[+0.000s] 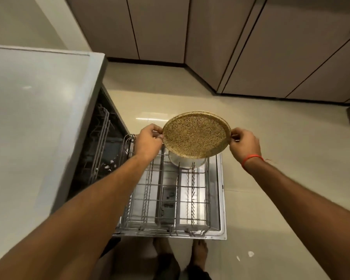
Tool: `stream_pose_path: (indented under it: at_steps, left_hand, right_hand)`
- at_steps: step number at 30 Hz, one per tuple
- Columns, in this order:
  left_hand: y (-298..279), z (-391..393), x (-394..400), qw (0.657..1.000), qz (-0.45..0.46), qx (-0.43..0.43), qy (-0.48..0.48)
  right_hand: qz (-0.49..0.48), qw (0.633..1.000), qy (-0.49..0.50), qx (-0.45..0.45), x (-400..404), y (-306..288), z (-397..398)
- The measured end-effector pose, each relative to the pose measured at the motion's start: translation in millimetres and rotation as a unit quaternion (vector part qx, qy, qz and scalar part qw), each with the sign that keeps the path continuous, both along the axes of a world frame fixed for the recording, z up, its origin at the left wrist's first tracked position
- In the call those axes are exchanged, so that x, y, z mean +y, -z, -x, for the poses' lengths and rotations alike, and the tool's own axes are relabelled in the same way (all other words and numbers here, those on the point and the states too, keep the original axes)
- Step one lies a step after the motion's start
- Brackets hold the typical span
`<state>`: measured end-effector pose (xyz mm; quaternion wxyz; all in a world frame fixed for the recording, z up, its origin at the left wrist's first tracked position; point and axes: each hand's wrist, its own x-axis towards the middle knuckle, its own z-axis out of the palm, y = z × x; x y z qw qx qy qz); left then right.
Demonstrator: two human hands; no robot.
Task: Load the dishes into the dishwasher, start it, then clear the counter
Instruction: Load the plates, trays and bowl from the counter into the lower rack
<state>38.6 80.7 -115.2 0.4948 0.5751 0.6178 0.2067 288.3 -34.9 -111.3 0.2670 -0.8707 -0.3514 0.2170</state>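
At the far left lies the pale surface, its dark edge running down toward the open dishwasher, whose upper rack shows dimly inside the cavity. Just right of that, the lower rack is pulled out over the open door, its wire tines standing in rows. The left hand reaches over the rack's back left corner, with its fingers and thumb pinching the left rim of a round speckled golden plate. The plate hangs tilted above the rack's far end, its face turned toward the camera, partly covering a steel bowl that sits in the rack below. The right hand pinches the plate's right rim, a red thread around its wrist. Bare feet stand on the cream floor below the door.
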Motion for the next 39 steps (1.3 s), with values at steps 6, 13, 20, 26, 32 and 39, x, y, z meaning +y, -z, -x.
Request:
stream_pose_path:
  at_steps: [6, 13, 20, 26, 32, 39]
  left_hand:
    - [112.5, -17.3, 9.6, 0.999, 0.035, 0.013, -0.036]
    - [211.3, -27.8, 3.5, 0.996, 0.054, 0.053, -0.046]
    - [253.1, -42.2, 12.3, 0.995, 0.041, 0.071, -0.057]
    - [282.0, -39.5, 16.8, 0.993, 0.048, 0.092, -0.050]
    - [302.5, -41.2, 16.8, 0.991, 0.071, 0.099, -0.048]
    - [313.1, -43.7, 7.5, 0.990, 0.106, 0.095, -0.024]
  right_hand:
    - [0.006, 1.000, 0.012, -0.015, 10.8, 113.1, -6.1]
    - [0.014, 0.999, 0.047, 0.012, 3.6, 211.5, -12.6]
    - [0.026, 0.998, 0.046, 0.020, 15.2, 249.9, -19.1]
    - [0.047, 0.998, 0.036, 0.025, 20.2, 271.1, -15.7]
    - [0.076, 0.996, 0.031, 0.027, 20.3, 291.2, -13.6]
    - [0.114, 0.992, 0.027, 0.048, 17.5, 310.5, -8.2]
